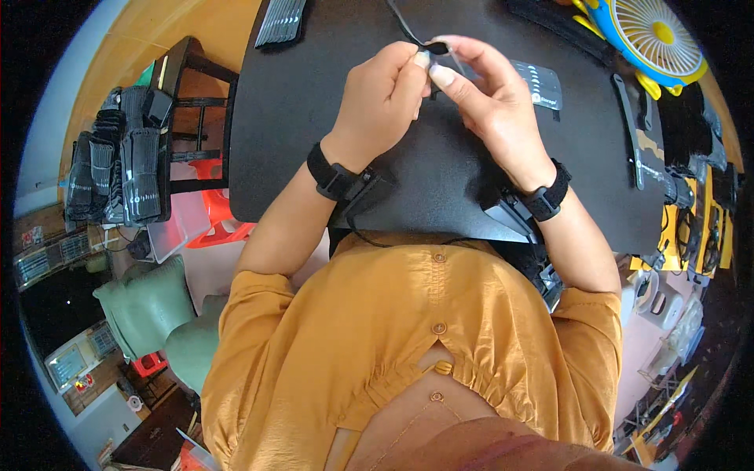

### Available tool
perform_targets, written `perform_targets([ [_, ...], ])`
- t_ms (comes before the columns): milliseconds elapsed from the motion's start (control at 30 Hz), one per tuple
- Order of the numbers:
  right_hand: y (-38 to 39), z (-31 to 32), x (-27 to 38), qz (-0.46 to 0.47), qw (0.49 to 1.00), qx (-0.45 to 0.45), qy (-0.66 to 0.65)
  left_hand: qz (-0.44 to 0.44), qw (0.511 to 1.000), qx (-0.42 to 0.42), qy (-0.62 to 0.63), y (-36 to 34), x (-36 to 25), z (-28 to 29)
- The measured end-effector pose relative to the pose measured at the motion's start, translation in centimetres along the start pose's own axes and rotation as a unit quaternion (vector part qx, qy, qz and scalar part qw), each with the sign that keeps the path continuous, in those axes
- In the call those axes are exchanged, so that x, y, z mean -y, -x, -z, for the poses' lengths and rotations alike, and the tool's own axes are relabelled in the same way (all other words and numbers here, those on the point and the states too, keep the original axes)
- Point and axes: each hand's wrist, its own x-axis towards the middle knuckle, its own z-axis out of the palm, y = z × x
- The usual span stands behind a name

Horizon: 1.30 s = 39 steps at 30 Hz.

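Above the far middle of the black table (314,110), my two hands meet at the fingertips on a thin black strap (404,23). Its long end runs up past the far edge of view, and a dark looped part shows between the hands. My left hand (377,102) is closed, its thumb and fingers pinching the strap. The thumb and curled forefinger of my right hand (499,102) grip the looped part from the other side. Fingers hide the strap's lower part. Beyond my right hand lies a flat printed packet (536,85).
A blue and yellow fan (648,35) stands far right. Dark strips (628,129) lie along the right edge. Packaged pieces (280,22) are stacked at the far left. Left of the table, a black stool (192,67) stands beside piled dark packets (118,157); a green chair (145,302) is nearer.
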Motion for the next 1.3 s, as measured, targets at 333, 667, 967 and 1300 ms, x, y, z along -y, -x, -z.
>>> perform_targets([
  [333, 0.4, 0.0, 1.4, 0.053, 0.998, -0.016, 0.035, -0.047, 0.995, 0.060, -0.071, 0.9, -2.8, 0.6],
  [667, 0.8, 1.3, 4.5, -0.014, 0.999, -0.027, 0.026, 0.077, 0.983, 0.093, 0.136, 2.5, -4.0, 1.3],
  [967, -2.5, 17.5, 5.8, 0.065, 0.967, -0.243, -0.028, 0.115, 0.988, 0.095, 0.029, 6.4, -3.1, 7.6],
  [1300, -2.2, 24.6, 7.2, 0.070, 0.941, -0.328, -0.038, 0.115, 0.984, 0.117, 0.063, 8.1, -1.9, 10.4],
])
